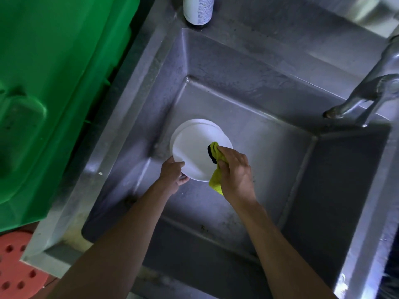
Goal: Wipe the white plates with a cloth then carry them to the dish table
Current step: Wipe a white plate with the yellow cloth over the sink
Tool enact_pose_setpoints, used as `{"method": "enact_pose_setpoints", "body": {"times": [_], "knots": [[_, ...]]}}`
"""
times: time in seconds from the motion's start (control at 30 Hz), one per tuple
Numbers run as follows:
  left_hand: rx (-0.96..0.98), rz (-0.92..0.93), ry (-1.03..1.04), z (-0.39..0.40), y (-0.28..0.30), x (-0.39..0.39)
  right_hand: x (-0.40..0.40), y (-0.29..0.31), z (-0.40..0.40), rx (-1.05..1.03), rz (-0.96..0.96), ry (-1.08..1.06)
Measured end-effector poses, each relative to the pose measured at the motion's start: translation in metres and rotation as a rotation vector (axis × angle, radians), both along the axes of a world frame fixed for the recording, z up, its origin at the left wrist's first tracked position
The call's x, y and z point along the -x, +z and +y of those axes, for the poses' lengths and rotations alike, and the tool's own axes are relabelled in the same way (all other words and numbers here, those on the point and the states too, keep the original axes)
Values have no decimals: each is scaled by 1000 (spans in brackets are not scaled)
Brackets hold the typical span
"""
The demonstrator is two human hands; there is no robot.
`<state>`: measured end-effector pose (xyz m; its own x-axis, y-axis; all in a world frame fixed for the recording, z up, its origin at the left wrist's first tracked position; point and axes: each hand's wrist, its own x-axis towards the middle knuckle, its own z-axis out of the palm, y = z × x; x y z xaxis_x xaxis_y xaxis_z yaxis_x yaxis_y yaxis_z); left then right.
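Over the sink, viewed from above, noted left to right.

Far left: a big green bin [43, 93] stands against the sink's outer wall. Below it, at the bottom left corner, part of a red stool [15, 268] with round holes shows.

Sink [280, 87]: a deep steel basin, walls dull and streaked. On its back rim, toward the left, stands a white bottle [198, 9]; only its lower part is in view, label too blurred to read.

Plates [194, 152]: white, round, held low inside the basin toward its left wall. A second white rim shows just behind the upper edge of the front plate, so at least two are stacked; exact count cannot be told. Whether the stack touches the basin floor cannot be told either.

Left hand [172, 173]: grips the stack at its lower left edge, thumb lying over the front face, fingers curled under the rim.

Cloth [216, 167]: yellow, with a dark patch at its upper end. It is bunched, its upper end pressed on the right part of the front plate's face, its lower end hanging past the plate's lower right edge.

Right hand [235, 171]: closed around the cloth, fingers curled over the bunched fabric, knuckles up, holding it against the plate.

Both forearms are bare and reach in from the bottom edge.

Far right: a steel tap [367, 98] rises from the right rim, its spout pointing left over the basin.
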<state>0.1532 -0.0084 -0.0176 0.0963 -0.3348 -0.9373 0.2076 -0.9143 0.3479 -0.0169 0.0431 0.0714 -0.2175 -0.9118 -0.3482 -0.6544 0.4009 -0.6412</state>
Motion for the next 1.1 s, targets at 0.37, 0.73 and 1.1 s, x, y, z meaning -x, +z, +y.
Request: {"method": "enact_pose_setpoints", "body": {"times": [0.37,0.73,1.1], "knots": [[93,169,10,12,64,-9,-10,38,28,26,2,21],[229,202,-253,43,155,-40,-27,120,44,180,126,124],[393,333,-446,56,224,-64,-66,174,65,336,241,253]]}}
